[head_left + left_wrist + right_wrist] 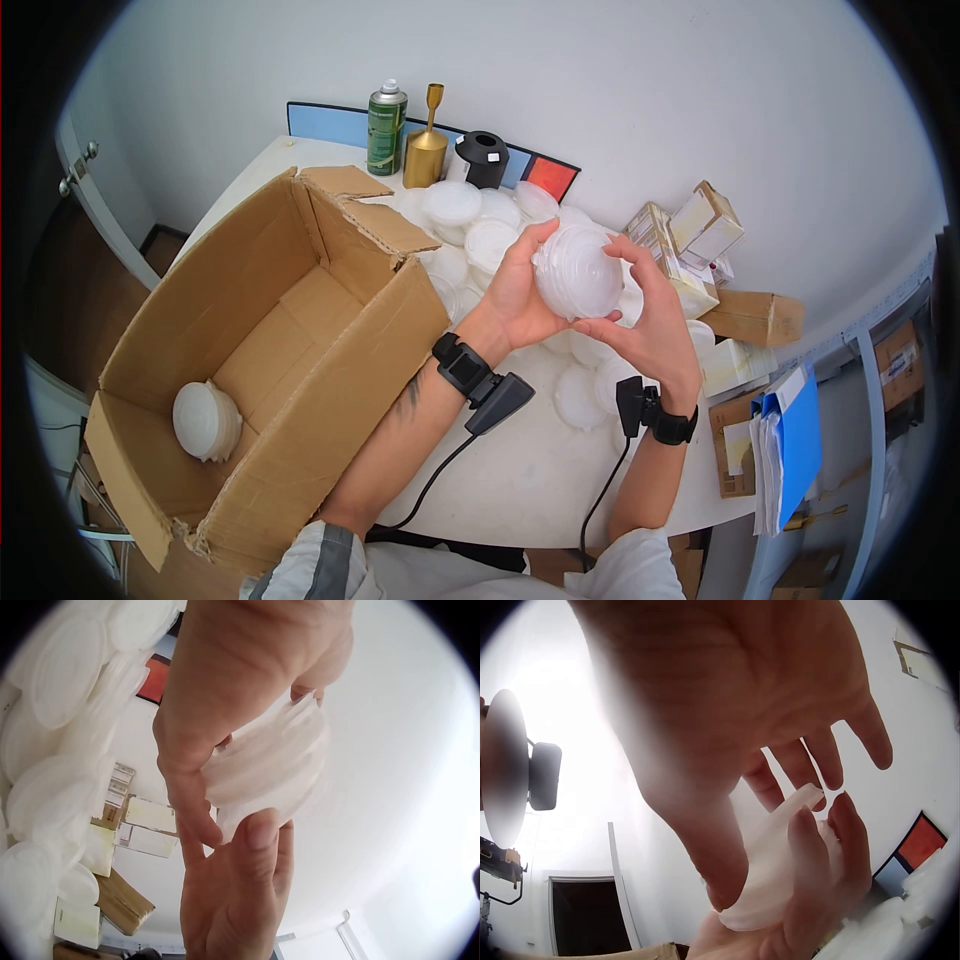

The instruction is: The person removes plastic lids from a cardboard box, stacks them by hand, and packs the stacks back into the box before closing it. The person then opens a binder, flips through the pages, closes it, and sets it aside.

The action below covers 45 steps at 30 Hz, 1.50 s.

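Note:
Both hands hold a small stack of round, translucent white plastic containers (580,272) above the table. My left hand (524,288) grips its left side and underside, thumb up at the rim. From the right, my right hand (656,325) spans it, thumb at the lower edge and fingers at the upper edge. Layered rims of the stack (270,769) show between the hands in the left wrist view. Behind and below lies a pile of similar white containers (490,243). Another such white stack (205,421) sits inside the open cardboard box (330,395) to the left.
A green spray can (386,130), a gold candle holder (427,150) and a black round object (481,160) stand at the table's back. Small cartons (706,222) lie at the right, with a blue folder (798,450) beyond the edge. Cables hang from both wrist cameras.

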Motion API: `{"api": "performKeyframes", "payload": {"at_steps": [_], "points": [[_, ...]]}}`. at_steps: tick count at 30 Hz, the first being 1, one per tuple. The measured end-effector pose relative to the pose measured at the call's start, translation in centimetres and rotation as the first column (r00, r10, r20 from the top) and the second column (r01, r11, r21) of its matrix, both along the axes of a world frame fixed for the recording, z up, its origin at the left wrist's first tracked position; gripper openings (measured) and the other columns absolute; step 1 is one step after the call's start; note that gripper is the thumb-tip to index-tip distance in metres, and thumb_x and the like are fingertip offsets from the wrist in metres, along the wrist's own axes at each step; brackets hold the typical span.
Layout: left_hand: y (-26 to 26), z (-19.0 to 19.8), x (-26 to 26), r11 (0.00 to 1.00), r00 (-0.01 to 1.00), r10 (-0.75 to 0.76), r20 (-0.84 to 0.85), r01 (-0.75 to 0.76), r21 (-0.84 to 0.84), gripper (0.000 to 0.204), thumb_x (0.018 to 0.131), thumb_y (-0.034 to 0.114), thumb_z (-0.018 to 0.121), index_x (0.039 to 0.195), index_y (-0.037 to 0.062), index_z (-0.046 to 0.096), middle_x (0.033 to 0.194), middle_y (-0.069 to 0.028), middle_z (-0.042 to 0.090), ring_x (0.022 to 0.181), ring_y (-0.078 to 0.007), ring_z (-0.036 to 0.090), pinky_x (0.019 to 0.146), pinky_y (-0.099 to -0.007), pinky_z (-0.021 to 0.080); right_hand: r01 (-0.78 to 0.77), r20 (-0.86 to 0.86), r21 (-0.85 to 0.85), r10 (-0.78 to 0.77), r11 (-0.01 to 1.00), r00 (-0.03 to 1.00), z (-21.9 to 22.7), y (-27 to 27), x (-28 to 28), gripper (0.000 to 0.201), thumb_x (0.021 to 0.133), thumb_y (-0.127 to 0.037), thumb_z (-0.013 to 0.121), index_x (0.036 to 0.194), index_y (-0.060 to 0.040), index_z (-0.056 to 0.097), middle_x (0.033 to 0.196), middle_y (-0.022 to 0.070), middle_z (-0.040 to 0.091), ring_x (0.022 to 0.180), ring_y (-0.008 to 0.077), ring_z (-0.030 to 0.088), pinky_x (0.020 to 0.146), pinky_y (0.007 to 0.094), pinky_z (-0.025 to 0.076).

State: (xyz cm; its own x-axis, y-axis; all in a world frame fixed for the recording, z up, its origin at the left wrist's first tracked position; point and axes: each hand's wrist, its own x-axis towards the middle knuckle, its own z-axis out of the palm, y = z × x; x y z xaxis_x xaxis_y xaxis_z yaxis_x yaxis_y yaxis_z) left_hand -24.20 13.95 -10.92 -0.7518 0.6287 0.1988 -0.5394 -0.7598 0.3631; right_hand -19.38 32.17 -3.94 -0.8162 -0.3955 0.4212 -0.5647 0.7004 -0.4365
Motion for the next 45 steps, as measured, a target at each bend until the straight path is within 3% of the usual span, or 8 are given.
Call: {"api": "performKeyframes", "payload": {"at_steps": [8,15,17,26,39,42,44,45], "points": [[0.1,0.7,0.5,0.992,1.000,-0.024,-0.016,0.021,-0.123,0.062,0.105,0.060,0.038,0.144,0.0149,0.053,0.133,-0.0105,0.063,0.116,-0.0348,0.068,0.090,-0.0530,0.059,-0.007,0.065,-0.058,0.011,0.998,0.998,0.6,-0.9,0.1,0.080,0.070,-0.025,0.095,0.136,-0.0053,0.053,0.141,0.0129,0.059,0.129,0.0294,0.060,0.091,0.0398,0.058],[0.1,0.2,0.3,0.993,0.997,-0.022,-0.073,0.014,-0.119,0.077,0.103,0.071,0.037,0.153,0.0137,0.047,0.143,-0.0136,0.059,0.132,-0.0409,0.059,0.099,-0.0523,0.056,-0.004,0.014,-0.105,0.005,0.995,1.000,0.1,-1.3,-0.1,0.077,0.072,-0.024,0.094,0.135,-0.0053,0.054,0.135,0.0107,0.060,0.119,0.0279,0.063,0.086,0.0389,0.059],[0.2,0.6,0.5,0.979,1.000,0.002,-0.029,-0.007,-0.203,0.073,0.102,0.075,0.035,0.140,0.0161,0.056,0.126,-0.0087,0.066,0.113,-0.0300,0.069,0.085,-0.0479,0.060,-0.075,-0.017,-0.044,0.074,0.996,0.997,0.5,-1.5,0.1,0.078,0.071,-0.023,0.093,0.136,-0.0049,0.054,0.134,0.0113,0.060,0.116,0.0284,0.064,0.084,0.0386,0.060],[0.0,1.1,0.6,0.960,1.000,-0.006,0.024,0.012,-0.279,0.074,0.103,0.076,0.032,0.134,0.0139,0.060,0.117,-0.0090,0.068,0.107,-0.0260,0.069,0.085,-0.0472,0.061,-0.055,0.015,0.060,0.054,0.997,0.998,0.6,-1.0,0.2,0.083,0.068,-0.027,0.095,0.136,-0.0047,0.053,0.134,0.0116,0.058,0.115,0.0291,0.064,0.079,0.0376,0.060],[-0.3,1.5,0.9,0.968,0.991,0.127,0.050,-0.112,-0.226,0.071,0.101,0.073,0.041,0.133,0.0118,0.060,0.118,-0.0097,0.067,0.109,-0.0264,0.066,0.092,-0.0514,0.057,0.066,-0.015,-0.030,-0.067,0.997,0.998,-1.5,-2.5,-0.4,0.076,0.071,-0.031,0.093,0.131,-0.0014,0.057,0.131,0.0166,0.061,0.116,0.0331,0.063,0.095,0.0407,0.056],[-0.6,0.9,0.3,0.980,0.995,0.098,-0.002,-0.097,-0.174,0.064,0.101,0.065,0.047,0.134,0.0118,0.059,0.120,-0.0106,0.067,0.112,-0.0275,0.065,0.094,-0.0531,0.055,-0.013,-0.157,-0.071,0.001,0.997,0.988,-1.3,-0.5,-1.1,0.069,0.077,-0.030,0.090,0.130,0.0005,0.057,0.132,0.0179,0.061,0.114,0.0339,0.063,0.098,0.0417,0.054],[-1.1,0.6,-0.1,0.973,0.989,0.146,-0.007,-0.145,-0.180,0.069,0.100,0.062,0.047,0.145,0.0094,0.053,0.139,-0.0163,0.061,0.125,-0.0329,0.062,0.101,-0.0540,0.053,0.045,0.118,-0.445,0.008,0.894,0.993,-0.3,2.8,-1.8,0.065,0.081,-0.029,0.088,0.131,0.0005,0.057,0.135,0.0185,0.061,0.117,0.0340,0.063,0.097,0.0415,0.054],[-1.1,0.1,-0.5,0.980,0.985,0.158,0.067,-0.148,-0.132,0.070,0.100,0.061,0.049,0.144,0.0080,0.053,0.140,-0.0191,0.059,0.128,-0.0347,0.059,0.104,-0.0549,0.051,0.050,0.118,-0.438,0.003,0.898,0.993,-0.1,4.5,-1.9,0.065,0.081,-0.029,0.088,0.131,0.0005,0.057,0.135,0.0185,0.061,0.117,0.0340,0.063,0.097,0.0415,0.054]]}}
